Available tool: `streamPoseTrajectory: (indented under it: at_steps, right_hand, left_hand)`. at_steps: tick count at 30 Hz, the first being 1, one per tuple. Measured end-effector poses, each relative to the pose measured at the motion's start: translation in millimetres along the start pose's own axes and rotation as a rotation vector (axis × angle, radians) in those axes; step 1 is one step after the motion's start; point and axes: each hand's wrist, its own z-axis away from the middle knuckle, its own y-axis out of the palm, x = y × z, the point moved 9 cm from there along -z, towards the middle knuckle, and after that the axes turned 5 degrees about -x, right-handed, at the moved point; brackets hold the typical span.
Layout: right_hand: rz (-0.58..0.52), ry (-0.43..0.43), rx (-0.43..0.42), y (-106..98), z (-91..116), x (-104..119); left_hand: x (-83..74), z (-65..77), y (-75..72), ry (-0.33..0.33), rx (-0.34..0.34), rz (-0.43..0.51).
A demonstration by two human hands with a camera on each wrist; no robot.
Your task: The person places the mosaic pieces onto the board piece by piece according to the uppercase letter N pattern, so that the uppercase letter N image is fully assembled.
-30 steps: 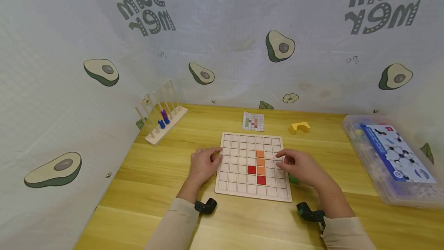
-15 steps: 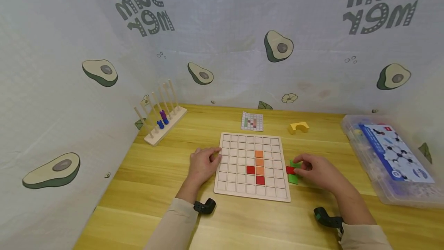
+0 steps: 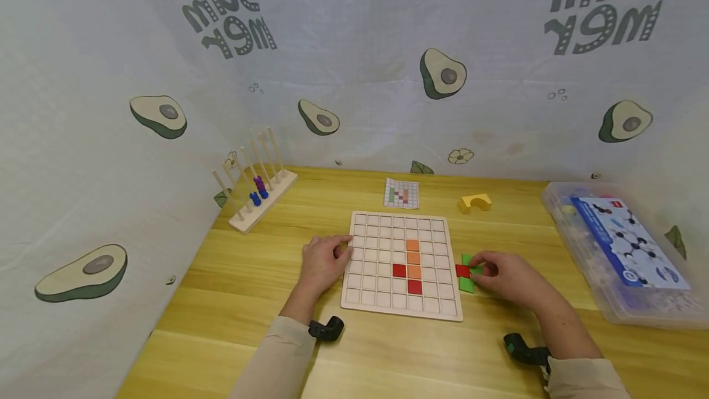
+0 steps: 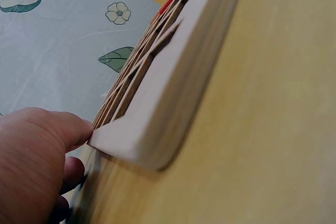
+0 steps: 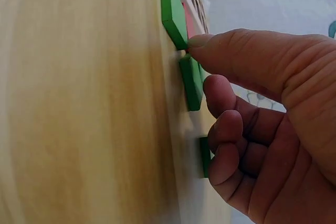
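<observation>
A pale wooden grid board (image 3: 371, 298) lies flat with orange tiles (image 3: 413, 258) and red tiles (image 3: 415, 287) in some squares. My left hand (image 3: 324, 263) rests at its left side, thumb and index fingertips touching the edge; the left wrist view shows the thumb (image 4: 73, 128) against the board's corner. Right of the board, my right hand (image 3: 506, 276) pinches at a green tile (image 3: 476, 270) in a small group. A red tile (image 3: 463, 271) and other green tiles (image 3: 467, 285) lie beside it. The thumb partly hides the tiles in the right wrist view.
Behind the board lies a printed pattern card (image 3: 401, 194), with a yellow arch block (image 3: 475, 202) to its right. A peg stand (image 3: 263, 202) with blue and purple pieces is at the back left. A clear plastic case (image 3: 604, 300) stands on the right.
My right hand has moved from over the board's right side out to the tile group, revealing the green and red tiles, then shifted only slightly. My left hand stays at the board edge.
</observation>
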Motion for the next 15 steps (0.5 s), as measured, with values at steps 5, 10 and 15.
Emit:
streamPoseTrajectory:
  at_steps: [5,10,15]
  right_hand:
    - [-0.006,0.001,-0.002,2.2,-0.3,-1.1]
    - [0.000,0.026,0.007,3.0,-1.1,-3.1]
    - [0.020,0.028,0.007,2.3,-1.4,-4.6]
  left_hand:
    - [0.3,-0.3,0.4,-0.002,-0.001,-0.003]
    - [1.8,-0.4,1.1,-0.012,0.004,-0.003]
    - [2.2,-0.4,1.5,-0.024,0.013,-0.003]
